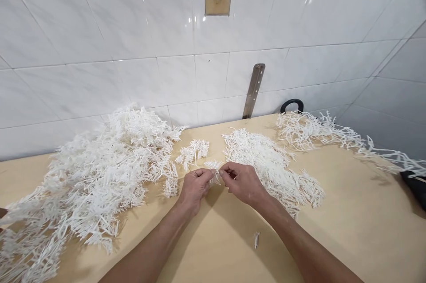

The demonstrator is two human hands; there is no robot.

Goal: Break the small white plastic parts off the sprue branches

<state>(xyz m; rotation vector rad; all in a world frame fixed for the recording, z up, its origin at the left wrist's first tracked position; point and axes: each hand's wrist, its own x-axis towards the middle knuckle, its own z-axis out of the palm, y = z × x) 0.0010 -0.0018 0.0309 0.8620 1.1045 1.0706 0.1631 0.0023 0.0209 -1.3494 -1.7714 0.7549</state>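
Observation:
My left hand and my right hand meet over the table, thumbs and forefingers pinched close together. Between them is a small white branched sprig, plastic-looking, its thin prongs showing past the fingertips; the gripped part is mostly hidden. Just beyond, a loose white sprig lies on the wood. A big tangled heap of branched sprigs spreads to the left of my hands. Beside my right hand lies a flatter pile of thin white pieces. Several short white sticks rest near my right forearm.
Thin white branching strands stretch across the back right of the wooden table. Behind them is a black curved handle. A metal strip stands against the tiled wall. A dark object sits at the right edge.

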